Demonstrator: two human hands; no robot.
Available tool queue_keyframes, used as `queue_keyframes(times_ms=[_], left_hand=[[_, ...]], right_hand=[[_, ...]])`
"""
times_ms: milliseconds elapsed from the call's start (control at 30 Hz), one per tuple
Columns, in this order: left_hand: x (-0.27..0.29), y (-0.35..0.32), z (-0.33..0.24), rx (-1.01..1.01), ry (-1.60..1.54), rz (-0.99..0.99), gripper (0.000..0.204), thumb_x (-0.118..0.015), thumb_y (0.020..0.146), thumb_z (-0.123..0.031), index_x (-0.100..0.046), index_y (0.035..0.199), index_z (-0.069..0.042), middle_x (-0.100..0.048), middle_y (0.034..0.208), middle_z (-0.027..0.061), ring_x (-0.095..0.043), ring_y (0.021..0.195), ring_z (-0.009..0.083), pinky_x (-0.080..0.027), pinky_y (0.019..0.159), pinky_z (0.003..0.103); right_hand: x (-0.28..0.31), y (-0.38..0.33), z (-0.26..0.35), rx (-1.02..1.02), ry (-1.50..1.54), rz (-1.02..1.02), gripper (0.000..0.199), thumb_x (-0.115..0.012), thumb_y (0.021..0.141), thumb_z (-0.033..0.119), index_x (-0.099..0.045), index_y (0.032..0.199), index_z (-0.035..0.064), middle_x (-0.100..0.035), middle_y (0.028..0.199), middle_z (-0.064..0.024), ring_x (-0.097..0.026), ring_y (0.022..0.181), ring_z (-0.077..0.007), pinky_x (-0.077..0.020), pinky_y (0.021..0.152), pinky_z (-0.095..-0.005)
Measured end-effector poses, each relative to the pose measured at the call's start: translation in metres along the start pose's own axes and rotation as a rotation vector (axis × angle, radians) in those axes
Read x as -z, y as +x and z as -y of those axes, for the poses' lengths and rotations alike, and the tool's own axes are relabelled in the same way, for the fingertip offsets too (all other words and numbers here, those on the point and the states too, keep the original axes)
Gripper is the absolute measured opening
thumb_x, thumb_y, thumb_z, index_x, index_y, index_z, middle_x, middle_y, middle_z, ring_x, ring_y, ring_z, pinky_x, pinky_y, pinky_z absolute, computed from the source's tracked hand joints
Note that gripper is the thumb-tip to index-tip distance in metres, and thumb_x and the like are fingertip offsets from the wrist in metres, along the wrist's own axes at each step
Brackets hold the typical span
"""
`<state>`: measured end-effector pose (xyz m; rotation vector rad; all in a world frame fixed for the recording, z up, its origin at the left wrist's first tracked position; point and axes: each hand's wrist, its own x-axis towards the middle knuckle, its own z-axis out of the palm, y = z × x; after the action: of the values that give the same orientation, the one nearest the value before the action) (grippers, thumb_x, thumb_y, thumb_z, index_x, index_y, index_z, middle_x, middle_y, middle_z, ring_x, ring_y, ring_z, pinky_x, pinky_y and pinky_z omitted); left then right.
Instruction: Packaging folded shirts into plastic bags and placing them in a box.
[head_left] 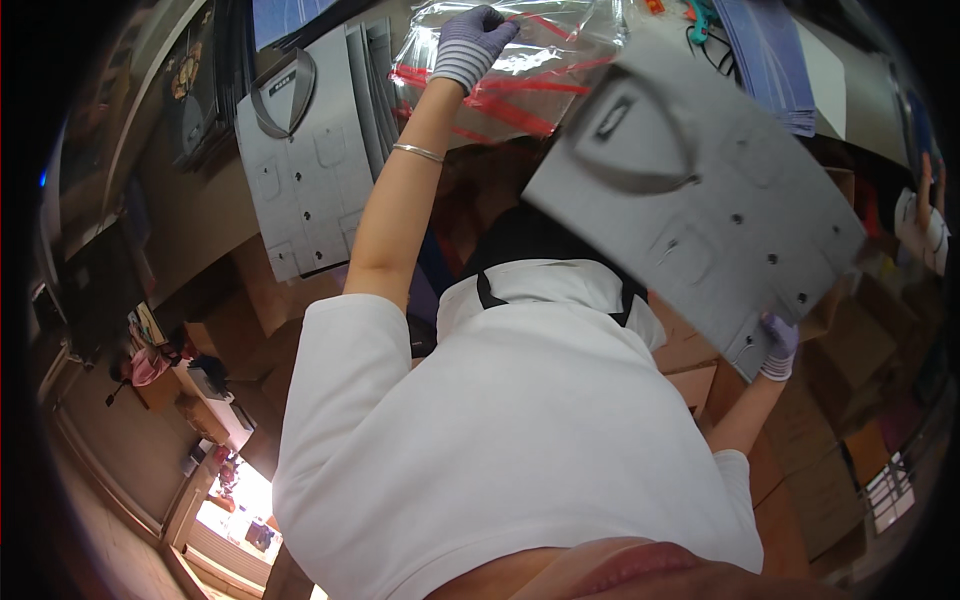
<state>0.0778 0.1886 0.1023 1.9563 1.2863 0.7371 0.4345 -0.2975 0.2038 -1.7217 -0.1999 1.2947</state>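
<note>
My left hand [478, 45], in a purple glove with a striped cuff, is over clear plastic bags [530, 75] with red strips on the table. Its fingers are curled and pinched at the upper bag. My right hand [780, 345], gloved the same, grips the lower edge of a folded grey shirt [720, 210]. This shirt, slightly blurred, is held flat and tilted in front of me at the right, with its collar toward the bags. Some of my right fingers are hidden behind it. Left of my left forearm stand more folded grey shirts [300, 170], closely stacked.
A stack of blue-purple printed sheets [765, 60] lies at the far right of the table, near a teal-handled tool [702, 18]. Cardboard boxes [800, 440] stand low at the right. Another person's arm [925, 205] shows at the right edge.
</note>
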Motion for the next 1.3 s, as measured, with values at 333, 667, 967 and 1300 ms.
queue_keyframes(times_ms=[333,667,967,1300], left_hand=[[-0.014,-0.042,-0.014,-0.237,0.518,0.032,0.024,-0.066,0.066,-0.025,-0.060,0.083,-0.010,-0.058,0.086,0.0082,-0.056,0.085,0.0257,-0.045,0.073,0.037],[0.016,-0.085,0.041,0.108,0.576,-0.168,0.017,-0.058,0.072,-0.021,-0.062,0.080,-0.006,-0.060,0.082,0.0126,-0.056,0.082,0.0297,-0.044,0.074,0.040],[0.017,-0.099,0.046,-0.106,0.453,-0.150,0.012,-0.059,0.073,-0.013,-0.062,0.081,-0.005,-0.060,0.081,0.0137,-0.057,0.078,0.0307,-0.046,0.072,0.037],[0.029,-0.103,0.034,-0.123,0.438,-0.216,0.012,-0.057,0.075,-0.013,-0.064,0.079,-0.005,-0.061,0.076,0.0137,-0.058,0.074,0.0295,-0.046,0.070,0.036]], right_hand=[[-0.156,0.069,-0.061,0.022,0.116,0.203,0.019,-0.062,0.067,0.005,-0.062,0.086,0.0013,-0.062,0.087,-0.0071,-0.059,0.077,-0.0193,-0.0466,0.074,-0.0292],[-0.162,0.048,-0.065,0.184,0.183,0.025,0.032,-0.063,0.068,0.009,-0.056,0.098,0.0004,-0.056,0.097,-0.0103,-0.053,0.088,-0.0192,-0.0435,0.081,-0.0319],[-0.182,0.049,-0.069,0.209,0.237,-0.073,0.043,-0.063,0.065,0.002,-0.050,0.106,0.0028,-0.055,0.097,-0.0083,-0.053,0.087,-0.0186,-0.0432,0.080,-0.0313],[-0.179,0.046,-0.094,0.323,0.117,-0.094,0.015,-0.058,0.077,0.006,-0.064,0.090,0.0007,-0.063,0.083,-0.0064,-0.058,0.077,-0.0135,-0.0451,0.073,-0.0249]])
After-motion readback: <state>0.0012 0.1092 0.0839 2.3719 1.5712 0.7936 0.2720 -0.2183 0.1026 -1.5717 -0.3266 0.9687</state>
